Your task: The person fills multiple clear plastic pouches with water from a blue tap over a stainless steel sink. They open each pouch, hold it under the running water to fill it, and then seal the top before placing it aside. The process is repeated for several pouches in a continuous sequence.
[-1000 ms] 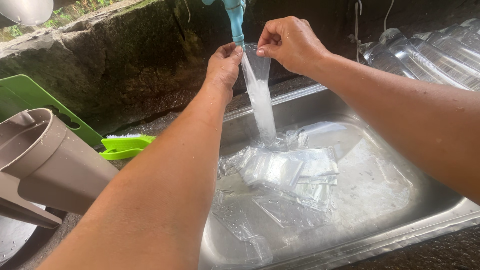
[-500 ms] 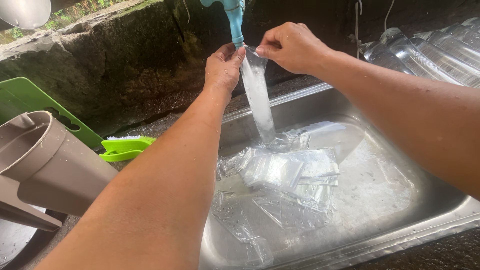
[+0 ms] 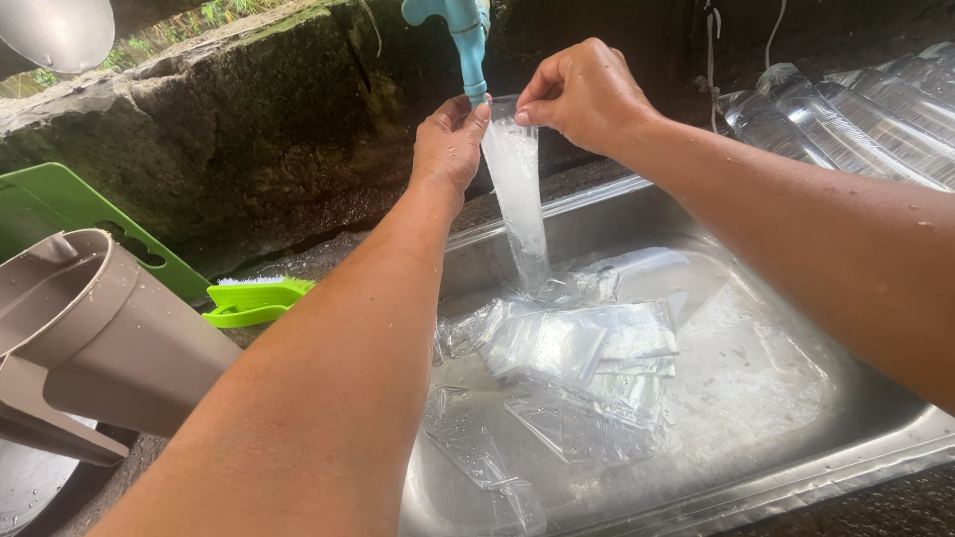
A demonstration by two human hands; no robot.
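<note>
A long clear plastic bag [image 3: 517,194] hangs under a blue tap [image 3: 460,30], filled with water. My left hand [image 3: 450,139] pinches the left side of its mouth. My right hand [image 3: 582,89] pinches the right side. The bag dangles over a steel sink [image 3: 796,477]. Several more clear plastic bags [image 3: 577,368] lie flat and wet on the sink's bottom.
A grey-brown plastic jug [image 3: 90,328] lies on its side at the left. Behind it are a green cutting board [image 3: 50,204] and a lime-green brush [image 3: 254,300]. A mossy stone wall [image 3: 229,129] stands behind. Clear plastic bottles [image 3: 856,104] lie at the upper right.
Both hands have drawn closer together at the bag's mouth under the tap. The bag hangs a little straighter.
</note>
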